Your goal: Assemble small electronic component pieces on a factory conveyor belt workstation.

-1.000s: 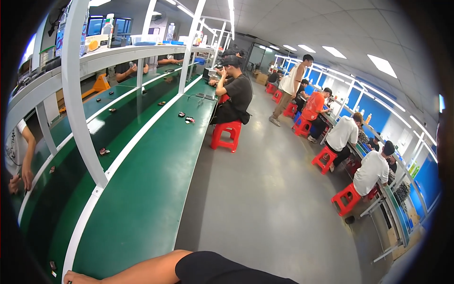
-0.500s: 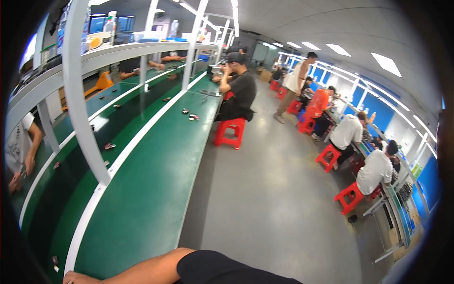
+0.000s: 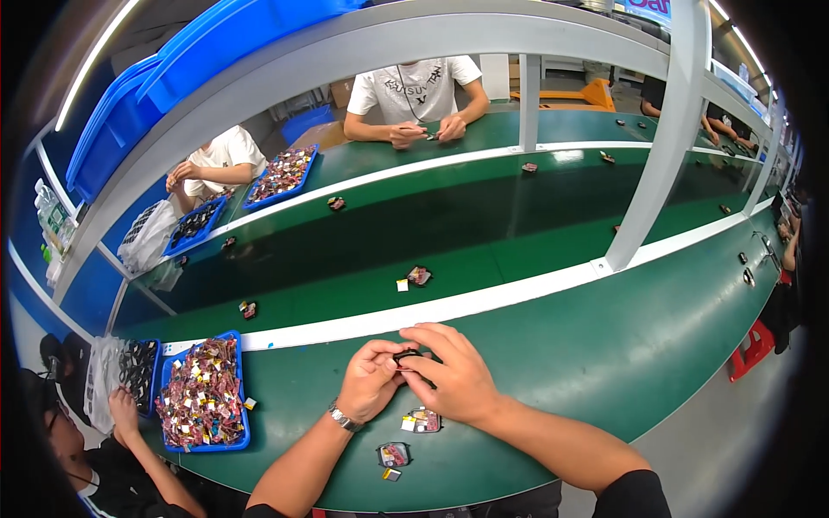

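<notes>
While your view has swung from far aisle down onto green tabletop point(image 3: 604, 363), work now sits right before you. Blue tray point(image 3: 204, 445) of small packets near left. Your left hand point(image 3: 370, 380), right hand point(image 3: 449, 373) meet; both grips pinching small dark ring part point(image 3: 406, 355) above tabletop. Loose packets point(image 3: 421, 420) just beneath.

The hands point(image 3: 419, 375) mostly cover a small black part point(image 3: 406, 354), too small to identify.

Left hand point(image 3: 371, 382) and right hand point(image 3: 451, 373) together, fingertips pinched, forearms converging.
</notes>
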`<state>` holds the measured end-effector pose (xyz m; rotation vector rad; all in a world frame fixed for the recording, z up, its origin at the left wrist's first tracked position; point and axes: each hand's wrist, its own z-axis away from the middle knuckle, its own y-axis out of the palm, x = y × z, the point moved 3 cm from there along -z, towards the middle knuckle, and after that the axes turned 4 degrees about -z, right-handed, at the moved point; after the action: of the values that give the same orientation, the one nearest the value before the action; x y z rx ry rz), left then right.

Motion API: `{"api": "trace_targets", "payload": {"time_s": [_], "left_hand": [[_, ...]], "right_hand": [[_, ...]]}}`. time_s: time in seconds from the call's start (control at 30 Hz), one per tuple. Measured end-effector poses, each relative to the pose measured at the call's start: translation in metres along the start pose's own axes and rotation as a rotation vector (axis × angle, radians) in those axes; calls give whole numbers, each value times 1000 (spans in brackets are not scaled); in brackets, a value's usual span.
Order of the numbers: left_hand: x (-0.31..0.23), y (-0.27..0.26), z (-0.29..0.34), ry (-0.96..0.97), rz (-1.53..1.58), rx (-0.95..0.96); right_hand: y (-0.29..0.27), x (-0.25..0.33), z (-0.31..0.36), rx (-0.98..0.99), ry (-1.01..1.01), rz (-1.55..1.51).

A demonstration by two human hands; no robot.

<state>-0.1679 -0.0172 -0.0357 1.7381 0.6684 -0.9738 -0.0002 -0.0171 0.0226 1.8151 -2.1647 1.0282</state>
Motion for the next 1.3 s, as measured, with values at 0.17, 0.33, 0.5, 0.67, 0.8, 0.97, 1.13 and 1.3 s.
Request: {"api": "trace_targets", "payload": {"time_s": [0.17,0.33,0.5,0.67,0.8,0.97,1.13,1.3], "left_hand": [[3,-5,1,-28,21,-2],[4,-4,0,-37,27,4],[3,3,3,-20,20,-67],[5,5,2,-80,-3,-108],[5,7,2,-114,-4,-110],[5,7,4,-138,-16,-113],[5,8,2,-152,-19,-125],[6,8,2,-166,-36,-143]], "right_hand": [[2,-1,1,-12,7,-10],[6,-4,3,16,65,-70],[7,-5,3,83,121,-106],[4,-4,2,7,79,-23],[1,-2,-1,37,26,60],[3,2,-2,59,33,89],[3,1,-1,76,-19,165],[5,0,1,62,-48,236]]}}
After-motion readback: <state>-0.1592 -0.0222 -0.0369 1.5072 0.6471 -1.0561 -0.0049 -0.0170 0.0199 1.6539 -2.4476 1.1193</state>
